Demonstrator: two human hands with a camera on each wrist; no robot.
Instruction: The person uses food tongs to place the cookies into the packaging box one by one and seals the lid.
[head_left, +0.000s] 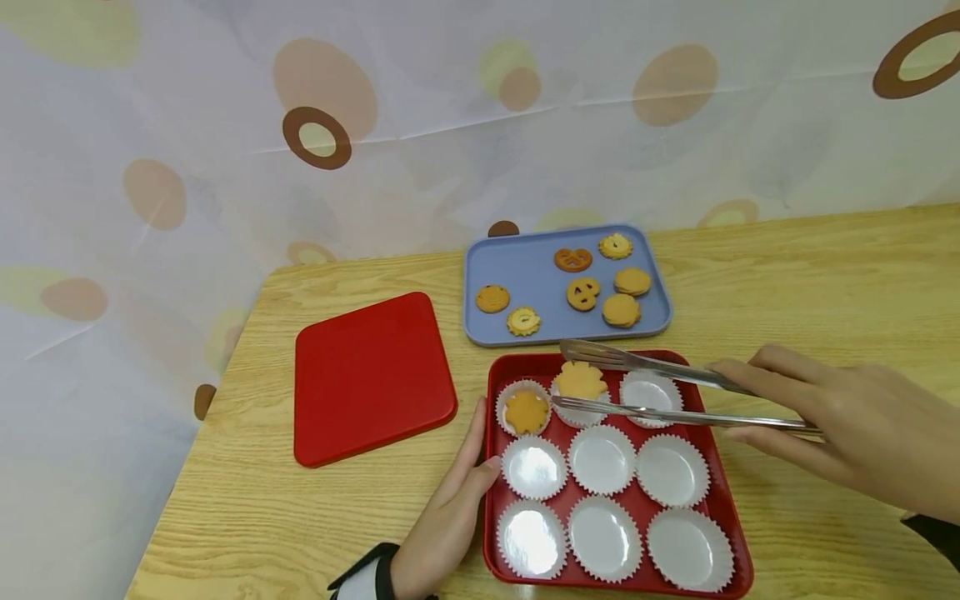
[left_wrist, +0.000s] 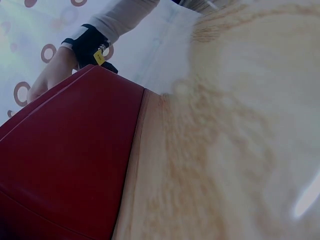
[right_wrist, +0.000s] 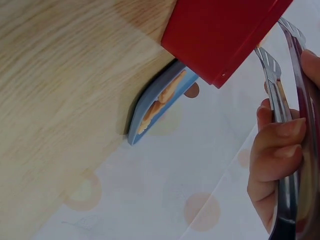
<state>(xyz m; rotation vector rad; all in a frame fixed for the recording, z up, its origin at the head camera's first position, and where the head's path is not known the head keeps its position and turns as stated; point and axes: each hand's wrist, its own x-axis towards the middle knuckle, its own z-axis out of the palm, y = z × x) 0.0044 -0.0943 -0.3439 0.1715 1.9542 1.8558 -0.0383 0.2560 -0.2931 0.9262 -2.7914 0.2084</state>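
My right hand (head_left: 855, 417) holds metal tongs (head_left: 652, 412), its fingers and thumb on the two arms. The tongs' tips are spread on either side of a flower-shaped cookie (head_left: 581, 380) in the back middle paper cup; whether they touch it cannot be told. A similar cookie (head_left: 527, 412) lies in the back left cup. Several other white paper cups (head_left: 602, 459) line the red box (head_left: 491, 500) with nothing in them. Along the box's left wall rests my left hand (head_left: 450, 508), fingers straight and thumb at the rim. In the right wrist view, fingers (right_wrist: 272, 160) wrap the tongs.
Behind the red box lies a blue tray (head_left: 536, 275) with several cookies, among them pretzel-shaped (head_left: 573, 260) and round ones (head_left: 492, 298). A flat red lid (head_left: 371, 379) lies on the wooden table (head_left: 817, 283) at the left. A patterned cloth (head_left: 450, 108) hangs behind the table.
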